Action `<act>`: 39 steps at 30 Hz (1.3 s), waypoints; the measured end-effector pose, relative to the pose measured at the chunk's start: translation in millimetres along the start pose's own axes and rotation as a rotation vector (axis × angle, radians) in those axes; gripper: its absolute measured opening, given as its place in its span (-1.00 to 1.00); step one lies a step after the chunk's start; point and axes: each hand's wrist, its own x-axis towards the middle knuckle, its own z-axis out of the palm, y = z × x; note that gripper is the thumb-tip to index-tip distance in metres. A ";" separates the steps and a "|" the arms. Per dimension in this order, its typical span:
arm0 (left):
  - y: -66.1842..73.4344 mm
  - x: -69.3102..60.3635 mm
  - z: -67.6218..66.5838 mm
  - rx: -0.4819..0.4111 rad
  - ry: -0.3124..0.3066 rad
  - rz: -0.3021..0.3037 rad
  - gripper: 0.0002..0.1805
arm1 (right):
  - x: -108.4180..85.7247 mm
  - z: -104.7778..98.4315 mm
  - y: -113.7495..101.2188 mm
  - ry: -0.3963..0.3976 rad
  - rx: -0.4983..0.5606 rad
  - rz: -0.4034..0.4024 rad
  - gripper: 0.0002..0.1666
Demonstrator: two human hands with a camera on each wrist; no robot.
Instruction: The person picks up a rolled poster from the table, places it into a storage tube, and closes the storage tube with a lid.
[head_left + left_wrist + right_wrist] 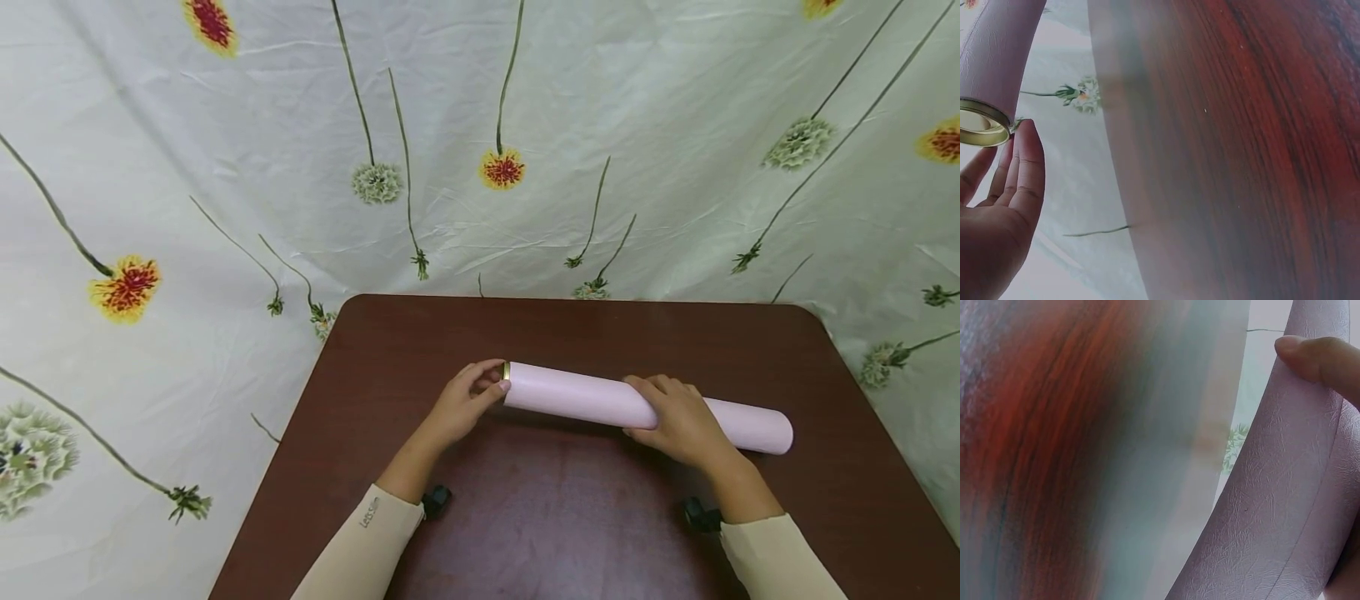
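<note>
A long pale pink tube, with a creased leather-like surface in the right wrist view, slants over the brown table. Its left end has a gold metal rim around a pale recessed face. My left hand is at this end, with thumb and fingertips pinching the rim from opposite sides. Farther right, my right hand grips the tube past its middle, palm over the top. The thumb lies across the pink surface in the right wrist view. The right hand's other fingers are mostly hidden there.
The dark brown wooden table has rounded far corners. Behind and beside it hangs a pale cloth printed with flowers. Dark wrist devices sit at both cream sleeves.
</note>
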 end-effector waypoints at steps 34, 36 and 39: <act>11.4 5.7 23.3 -0.099 0.005 -0.036 -0.22 | 8.4 4.1 -16.9 0.015 0.020 -0.018 -0.11; 10.6 5.7 23.9 -0.114 0.010 -0.045 -0.27 | 9.2 4.4 -18.1 0.012 0.021 -0.017 -0.11; 10.1 6.0 24.3 -0.141 0.002 -0.043 -0.31 | 9.8 4.9 -19.0 0.009 0.020 -0.017 -0.10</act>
